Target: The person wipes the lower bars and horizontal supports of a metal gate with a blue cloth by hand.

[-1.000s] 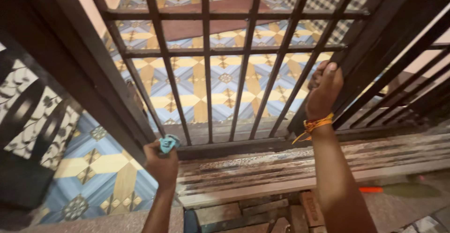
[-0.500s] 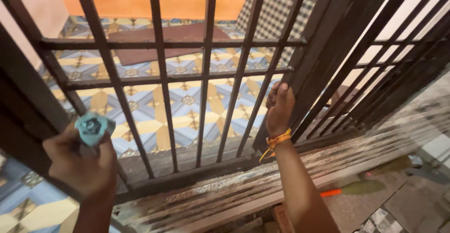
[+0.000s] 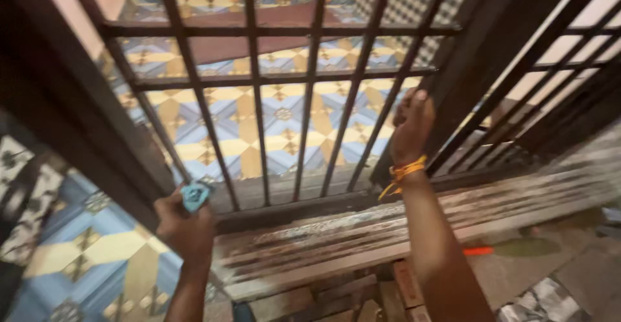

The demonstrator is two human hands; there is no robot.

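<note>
Left hand (image 3: 184, 228) fingers wrap 1 crumpled light-blue cloth (image 3: 195, 196). Right hand (image 3: 411, 124) fingers clasp the dark metal gate (image 3: 310, 102) frame; 5 slim vertical bars.

There is a single view, from a camera worn on the person's head. It looks steeply down and forward, tilted a little so that the vertical bars of a dark metal gate (image 3: 310, 102) lean across the frame. The gate stands close in front of the lens and fills the upper two thirds. Through its bars the view reaches a patterned tiled floor (image 3: 284, 128) beyond. Along the bottom lies a worn threshold sill (image 3: 362, 238), nearly underfoot. Both forearms rise from the lower edge, the left hand (image 3: 184, 225) near the lens at lower left, the right hand (image 3: 411, 124) farther up at the gate's edge.
</note>
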